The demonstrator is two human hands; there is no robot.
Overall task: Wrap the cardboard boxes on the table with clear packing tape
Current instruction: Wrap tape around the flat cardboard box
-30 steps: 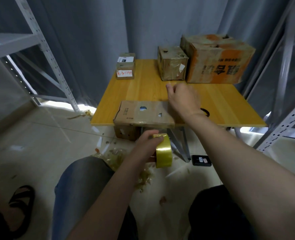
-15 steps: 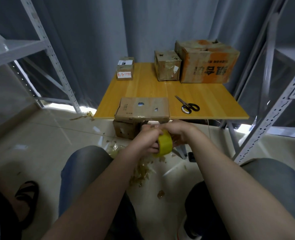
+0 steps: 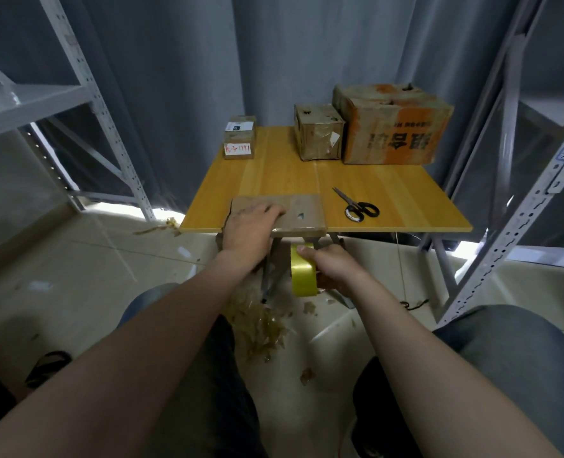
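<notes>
Four cardboard boxes are on the table (image 3: 389,193), and I take them from the left. At the far left corner stands a small labelled box (image 3: 239,138), untouched. Nearer me, my left hand (image 3: 251,223) lies on the flat box (image 3: 303,213) with fingers stretched out over its top, pressing down and gripping nothing. That box rests broad face up at the table's near edge. Its long axis runs left to right along the edge, and its near side points at me and seems to hang a little over the rim.

Just below that edge the tape roll (image 3: 303,276) stands upright with its band facing me and its core pointing sideways. My right hand (image 3: 333,269) is curled round it, thumb on the top of the band. A glossy strip shows on the box's near edge, so I judge one pass of taping is under way on this box, with tape running down to the roll.

The next move calls for steady pressure from the left hand while the right draws tape out taut and square across the box. Scissors (image 3: 360,206) lie just right of the box, blades pointing away. Behind them stand a mid-sized box (image 3: 318,133) and a large orange-printed box (image 3: 393,127).
</notes>
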